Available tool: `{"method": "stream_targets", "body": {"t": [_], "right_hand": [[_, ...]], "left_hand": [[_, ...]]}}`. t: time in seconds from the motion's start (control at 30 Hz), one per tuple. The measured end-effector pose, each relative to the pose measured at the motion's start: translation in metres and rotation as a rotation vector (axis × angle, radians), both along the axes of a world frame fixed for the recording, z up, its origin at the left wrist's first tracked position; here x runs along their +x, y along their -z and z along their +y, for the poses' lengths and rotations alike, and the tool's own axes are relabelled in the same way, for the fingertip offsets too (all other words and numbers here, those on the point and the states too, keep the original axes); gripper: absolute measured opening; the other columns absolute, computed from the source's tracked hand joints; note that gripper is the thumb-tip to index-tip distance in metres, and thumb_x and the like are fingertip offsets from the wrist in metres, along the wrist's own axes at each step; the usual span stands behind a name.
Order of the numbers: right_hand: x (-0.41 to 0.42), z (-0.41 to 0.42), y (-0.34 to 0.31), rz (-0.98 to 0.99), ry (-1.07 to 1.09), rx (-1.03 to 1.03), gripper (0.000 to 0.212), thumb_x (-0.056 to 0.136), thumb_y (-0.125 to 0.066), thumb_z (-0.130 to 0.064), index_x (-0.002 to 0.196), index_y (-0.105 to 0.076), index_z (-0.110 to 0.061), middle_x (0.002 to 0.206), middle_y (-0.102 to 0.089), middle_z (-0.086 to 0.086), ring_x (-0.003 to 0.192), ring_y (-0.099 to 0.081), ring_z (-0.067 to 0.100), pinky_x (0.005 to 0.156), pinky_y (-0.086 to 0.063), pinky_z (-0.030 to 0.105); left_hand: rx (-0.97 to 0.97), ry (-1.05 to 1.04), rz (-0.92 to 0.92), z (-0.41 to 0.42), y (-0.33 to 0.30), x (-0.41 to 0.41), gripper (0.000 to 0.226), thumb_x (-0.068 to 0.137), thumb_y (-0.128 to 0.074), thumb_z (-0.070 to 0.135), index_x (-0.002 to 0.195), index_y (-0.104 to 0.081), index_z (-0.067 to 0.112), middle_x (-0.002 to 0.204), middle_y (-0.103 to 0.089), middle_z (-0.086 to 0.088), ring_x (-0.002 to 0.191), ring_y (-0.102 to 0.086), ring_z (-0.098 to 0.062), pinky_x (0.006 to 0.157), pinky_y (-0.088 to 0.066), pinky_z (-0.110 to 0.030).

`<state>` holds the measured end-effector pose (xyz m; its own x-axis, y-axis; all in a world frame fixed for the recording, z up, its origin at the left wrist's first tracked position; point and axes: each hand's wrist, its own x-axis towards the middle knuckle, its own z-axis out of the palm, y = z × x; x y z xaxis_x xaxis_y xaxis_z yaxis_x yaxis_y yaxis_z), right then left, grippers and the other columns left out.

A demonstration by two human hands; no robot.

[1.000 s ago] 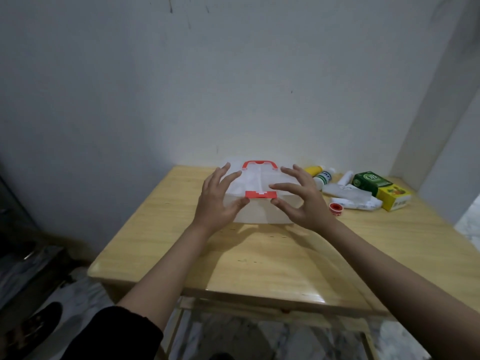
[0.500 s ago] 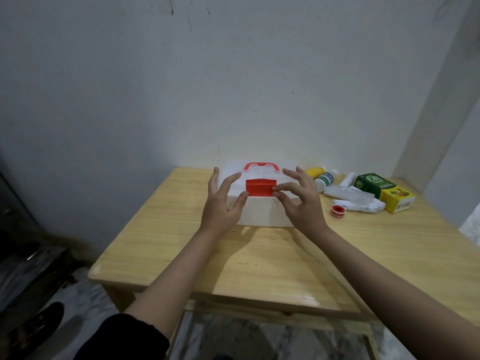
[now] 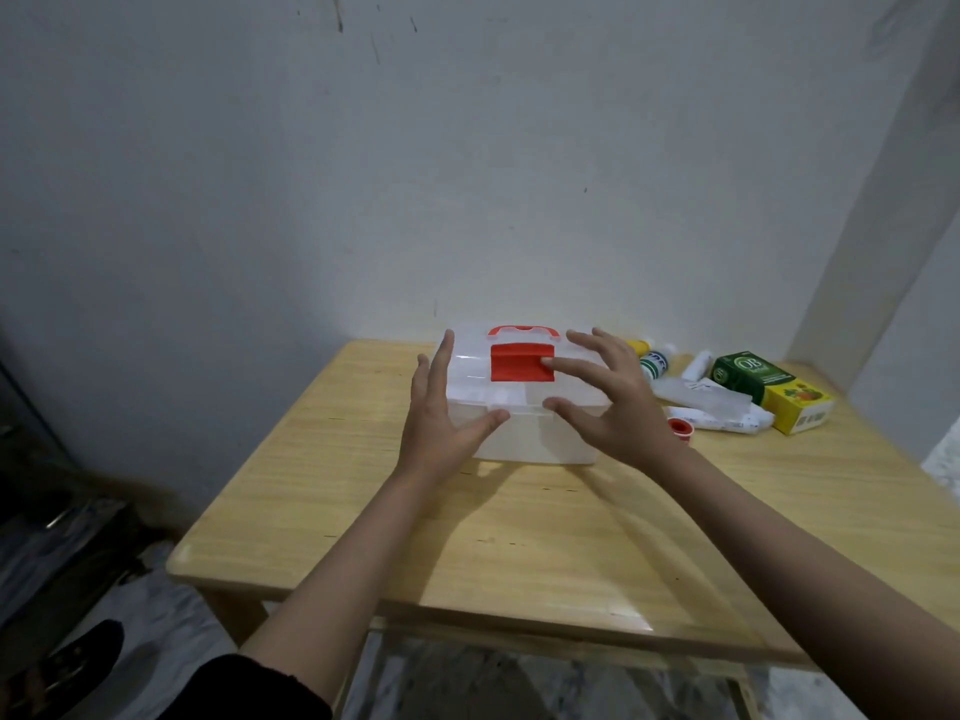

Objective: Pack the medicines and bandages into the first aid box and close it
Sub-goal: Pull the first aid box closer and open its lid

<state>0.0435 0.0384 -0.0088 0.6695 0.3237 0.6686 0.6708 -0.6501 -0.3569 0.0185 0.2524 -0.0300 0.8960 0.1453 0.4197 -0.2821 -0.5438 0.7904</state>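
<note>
A translucent white first aid box [image 3: 530, 439] with a red handle [image 3: 522, 331] stands at the back of the wooden table [image 3: 519, 537], lid down. Its red latch [image 3: 514, 363] is flipped up onto the lid. My left hand [image 3: 436, 413] lies on the lid's left side with its thumb at the front rim. My right hand [image 3: 618, 402] has its index finger on the latch and its thumb at the rim. To the right lie a white bottle [image 3: 654, 363], bandage packets [image 3: 711, 397], a green carton [image 3: 748, 374], a yellow carton [image 3: 797, 407] and a small red tape roll [image 3: 678, 426].
The table stands against a grey wall, with a wall corner close at the back right. Bare wood stretches from the box to the near edge. A dark shoe [image 3: 78, 662] rests on the marble floor at the lower left.
The red latch swung up from the box's front onto the lid. Both hands shifted slightly, thumbs now at the lid's front rim. The camera moved a little closer.
</note>
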Motion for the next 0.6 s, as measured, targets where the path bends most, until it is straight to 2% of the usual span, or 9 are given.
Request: {"method": "stream_targets", "body": {"t": [0.13, 0.33, 0.43, 0.5, 0.53, 0.6], "right_hand": [[0.014, -0.004, -0.019, -0.015, 0.011, 0.002, 0.040, 0.082, -0.058, -0.045, 0.119, -0.062, -0.031, 0.134, -0.053, 0.007, 0.128, -0.042, 0.028, 0.101, -0.031, 0.034], [0.039, -0.003, -0.043, -0.011, 0.018, 0.033, 0.034, 0.084, -0.065, -0.037, 0.117, -0.064, -0.031, 0.125, -0.056, 0.009, 0.118, -0.051, 0.023, 0.093, -0.042, 0.031], [0.057, 0.001, -0.058, -0.018, 0.057, 0.144, 0.033, 0.081, -0.068, -0.038, 0.112, -0.068, -0.027, 0.115, -0.058, 0.008, 0.109, -0.053, 0.013, 0.090, -0.037, 0.013], [0.073, 0.004, -0.069, -0.012, 0.097, 0.238, 0.033, 0.080, -0.069, -0.039, 0.109, -0.070, -0.023, 0.108, -0.059, 0.006, 0.102, -0.050, 0.007, 0.086, -0.032, 0.001], [0.082, 0.006, -0.075, -0.007, 0.116, 0.278, 0.032, 0.080, -0.069, -0.039, 0.107, -0.071, -0.023, 0.106, -0.059, 0.007, 0.099, -0.049, 0.006, 0.086, -0.033, 0.000], [0.101, 0.010, -0.085, 0.024, 0.151, 0.356, 0.030, 0.083, -0.067, -0.038, 0.107, -0.070, -0.021, 0.107, -0.060, 0.010, 0.097, -0.053, 0.009, 0.092, -0.043, 0.014]], "left_hand": [[-0.029, 0.008, -0.029, 0.001, 0.000, -0.001, 0.112, 0.070, -0.081, 0.037, 0.144, 0.002, 0.053, 0.157, -0.021, 0.003, 0.142, -0.025, -0.019, 0.097, -0.032, -0.031], [-0.062, 0.009, -0.005, 0.002, -0.005, 0.004, 0.115, 0.071, -0.081, 0.032, 0.141, 0.008, 0.059, 0.155, -0.022, 0.004, 0.138, -0.027, -0.011, 0.094, -0.032, -0.025], [-0.072, 0.019, 0.023, 0.005, -0.002, 0.008, 0.115, 0.071, -0.080, 0.036, 0.142, 0.007, 0.058, 0.153, -0.023, 0.002, 0.132, -0.028, -0.006, 0.094, -0.033, -0.026], [-0.079, 0.019, 0.035, 0.005, 0.001, 0.010, 0.113, 0.070, -0.080, 0.038, 0.143, 0.003, 0.057, 0.150, -0.025, 0.002, 0.133, -0.031, -0.010, 0.096, -0.035, -0.027], [-0.086, 0.018, 0.035, 0.006, 0.002, 0.012, 0.111, 0.069, -0.081, 0.038, 0.143, 0.001, 0.057, 0.150, -0.026, 0.003, 0.133, -0.031, -0.012, 0.096, -0.035, -0.027], [-0.105, 0.023, 0.037, 0.006, 0.004, 0.014, 0.108, 0.069, -0.081, 0.038, 0.143, -0.005, 0.056, 0.150, -0.024, 0.007, 0.133, -0.031, -0.010, 0.098, -0.036, -0.028]]}}
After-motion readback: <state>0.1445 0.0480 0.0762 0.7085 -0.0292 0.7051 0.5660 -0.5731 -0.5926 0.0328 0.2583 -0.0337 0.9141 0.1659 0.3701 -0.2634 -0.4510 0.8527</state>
